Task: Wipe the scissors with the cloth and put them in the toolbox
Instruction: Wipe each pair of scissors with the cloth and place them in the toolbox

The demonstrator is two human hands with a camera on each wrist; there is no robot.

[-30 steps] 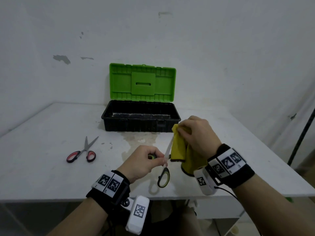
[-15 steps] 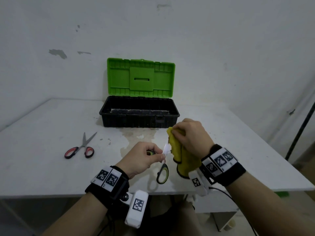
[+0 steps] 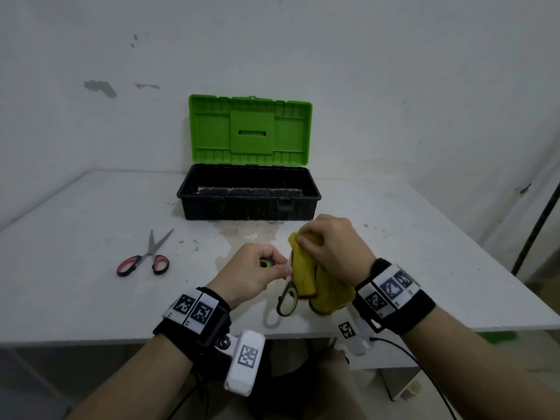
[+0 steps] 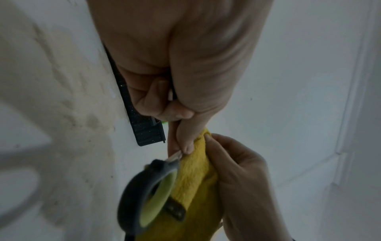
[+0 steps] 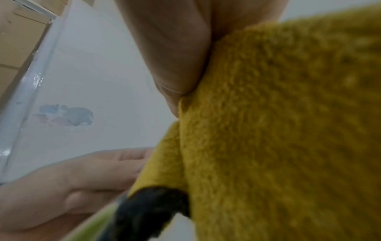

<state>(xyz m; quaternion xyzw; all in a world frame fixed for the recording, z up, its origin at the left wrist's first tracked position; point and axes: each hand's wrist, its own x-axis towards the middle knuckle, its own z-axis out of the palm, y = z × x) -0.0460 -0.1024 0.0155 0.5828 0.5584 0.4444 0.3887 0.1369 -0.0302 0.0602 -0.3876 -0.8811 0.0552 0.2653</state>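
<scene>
My left hand (image 3: 253, 275) grips a pair of scissors with black and green handles (image 3: 286, 301) near the pivot, one handle loop hanging below. My right hand (image 3: 331, 248) pinches a yellow cloth (image 3: 306, 280) folded round the blades, which are hidden inside it. The left wrist view shows the scissors handle (image 4: 144, 194) against the cloth (image 4: 193, 176) and my left hand (image 4: 181, 130) pinching by the metal. The cloth (image 5: 278, 130) fills the right wrist view. An open toolbox (image 3: 248, 192) with a black tub and raised green lid stands behind my hands.
A second pair of scissors with red handles (image 3: 145, 257) lies on the white table (image 3: 75, 237) to the left. A stained patch marks the table in front of the toolbox. The table's front edge runs just under my wrists.
The cloth has slid down the blades toward the handles, so the bare blade seen earlier is now covered. Both hands sit slightly lower and nearer me.
</scene>
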